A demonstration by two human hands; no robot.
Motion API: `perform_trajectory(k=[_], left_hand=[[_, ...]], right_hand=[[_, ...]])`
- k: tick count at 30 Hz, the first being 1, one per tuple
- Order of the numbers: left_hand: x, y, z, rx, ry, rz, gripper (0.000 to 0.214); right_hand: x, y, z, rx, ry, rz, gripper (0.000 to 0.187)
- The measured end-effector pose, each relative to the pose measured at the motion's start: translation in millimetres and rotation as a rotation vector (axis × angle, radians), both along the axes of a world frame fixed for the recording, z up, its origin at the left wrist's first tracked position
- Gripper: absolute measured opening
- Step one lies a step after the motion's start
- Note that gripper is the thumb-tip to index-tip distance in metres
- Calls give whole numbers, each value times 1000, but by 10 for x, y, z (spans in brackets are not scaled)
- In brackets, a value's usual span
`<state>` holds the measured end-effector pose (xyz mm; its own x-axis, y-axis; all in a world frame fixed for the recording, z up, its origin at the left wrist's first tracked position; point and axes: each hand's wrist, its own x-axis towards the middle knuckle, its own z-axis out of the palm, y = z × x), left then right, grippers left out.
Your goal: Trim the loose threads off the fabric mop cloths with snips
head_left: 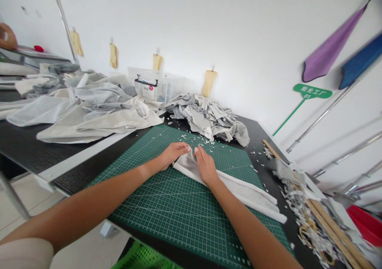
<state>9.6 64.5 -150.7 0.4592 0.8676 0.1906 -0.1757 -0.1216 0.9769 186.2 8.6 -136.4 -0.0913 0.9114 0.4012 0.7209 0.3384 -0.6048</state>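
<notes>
Both bare forearms reach forward from bottom of view, converging at centre. Left forearm (pixel 89 199) runs long diagonal from lower left, pale sleeve (pixel 25 254) covering upper arm. Left hand (pixel 173 154) palm down, fingers together, pointing right. Right forearm (pixel 249 225) rises steeper from lower right. Right hand (pixel 205 166) palm down, fingers angled up and inward, fingertips (pixel 196 151) just beside left hand's. Wrists nearly straight. Whether either hand grips, cannot tell.

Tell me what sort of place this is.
Probably a garment or textile workshop: a green cutting mat on the bench, heaps of grey fabric with snipped scraps, and a green sign whose Chinese reads "factory".
</notes>
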Motion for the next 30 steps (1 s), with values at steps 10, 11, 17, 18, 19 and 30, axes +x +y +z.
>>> perform_trajectory(k=[10, 11, 17, 18, 19, 30], left_hand=[[-9, -53, 113, 67, 77, 56, 34], [-7, -53, 117, 65, 80, 58, 34], [-14, 12, 140, 111, 39, 194, 33], [-27, 28, 160, 127, 30, 237, 33], [-45, 44, 188, 141, 22, 281, 33], [-255, 28, 904, 324, -139, 530, 31]], right_hand=[[-17, -2, 31, -47, -76, -39, 25], [-16, 7, 30, -56, -107, -39, 22], [105, 40, 105, -70, -238, -109, 17], [145, 35, 131, -68, -260, -128, 16], [188, 27, 158, -66, -286, -150, 15], [1001, -192, 484, -116, -543, -485, 24]])
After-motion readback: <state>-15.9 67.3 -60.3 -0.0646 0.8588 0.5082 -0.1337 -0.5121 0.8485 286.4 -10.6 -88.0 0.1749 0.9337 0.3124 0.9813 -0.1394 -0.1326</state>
